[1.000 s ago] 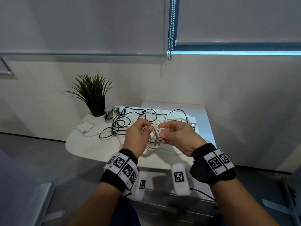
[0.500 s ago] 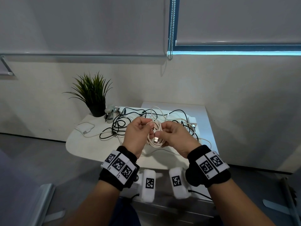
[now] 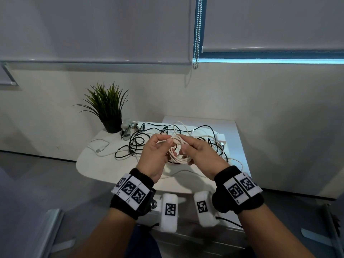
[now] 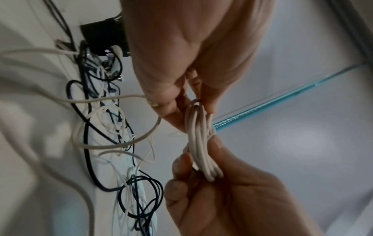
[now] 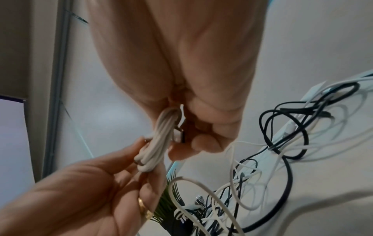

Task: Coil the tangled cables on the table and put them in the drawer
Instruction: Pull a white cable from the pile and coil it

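Observation:
A small coil of white cable [image 3: 179, 156] hangs above the table between both hands. My left hand [image 3: 163, 144] pinches one end of the coil [image 4: 198, 140], thumb and fingers curled on it. My right hand [image 3: 186, 148] grips the other end, with the cable's metal USB plug [image 5: 179, 133] against its fingers. A loose white tail [image 4: 121, 140] runs from the coil down to the table. Behind the hands, a tangle of black and white cables [image 3: 147, 138] lies on the white table [image 3: 104, 170].
A potted plant [image 3: 108, 108] and a small metal stapler-like tool [image 3: 126, 131] stand at the table's back left. A white cable with a plug [image 3: 99, 147] lies at the left. A white cabinet [image 3: 236, 135] adjoins the table on the right; the wall is close behind.
The coil has turned in my hands; the USB plug that faced the camera half a second ago is now tucked by my right fingers. Both hands have stayed in about the same place.

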### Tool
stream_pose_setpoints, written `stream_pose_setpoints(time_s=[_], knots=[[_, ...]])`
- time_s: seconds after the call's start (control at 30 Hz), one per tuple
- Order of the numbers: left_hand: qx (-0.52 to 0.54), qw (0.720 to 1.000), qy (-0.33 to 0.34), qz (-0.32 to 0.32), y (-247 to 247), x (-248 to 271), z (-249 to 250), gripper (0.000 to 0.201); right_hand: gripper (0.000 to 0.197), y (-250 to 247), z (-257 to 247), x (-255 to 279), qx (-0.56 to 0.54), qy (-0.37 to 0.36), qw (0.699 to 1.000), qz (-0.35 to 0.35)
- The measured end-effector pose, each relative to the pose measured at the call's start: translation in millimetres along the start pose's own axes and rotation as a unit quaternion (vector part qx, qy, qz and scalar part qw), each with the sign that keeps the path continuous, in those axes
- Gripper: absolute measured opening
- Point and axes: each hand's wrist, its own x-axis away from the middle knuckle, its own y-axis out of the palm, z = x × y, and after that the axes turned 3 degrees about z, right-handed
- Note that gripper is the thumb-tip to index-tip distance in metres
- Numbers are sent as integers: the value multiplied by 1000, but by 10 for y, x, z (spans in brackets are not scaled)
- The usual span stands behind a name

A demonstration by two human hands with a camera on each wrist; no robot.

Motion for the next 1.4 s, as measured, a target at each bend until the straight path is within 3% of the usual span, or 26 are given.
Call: stream_pose_setpoints(time_s=[0.17,0.3,0.47,0.53,0.6,1.1,1.27,1.4], knots=[[15,999,15,-33,-7,1,8,17,33,15,-28,-27,-63,22,998,3],[-113,989,89,-41,-27,-23,15,22,29,30,-18,-44,-91,10,996,8],[-333,924,188,-18,-93,-67,13,18,33,58,-8,-25,-81,9,997,8],[-389,891,235,0,-104,-69,13,9,35,79,-16,-7,-86,5,996,3],[-405,877,258,6,-104,-49,6,8,36,88,-27,2,-86,0,996,4],[-436,866,245,19,-69,-22,-18,8,31,101,-18,-31,2,-18,1000,19],[-351,917,188,10,-75,-14,17,15,36,91,-35,-14,14,-14,1000,13],[-327,928,178,5,-114,-27,32,23,33,79,-46,8,42,-24,999,2]])
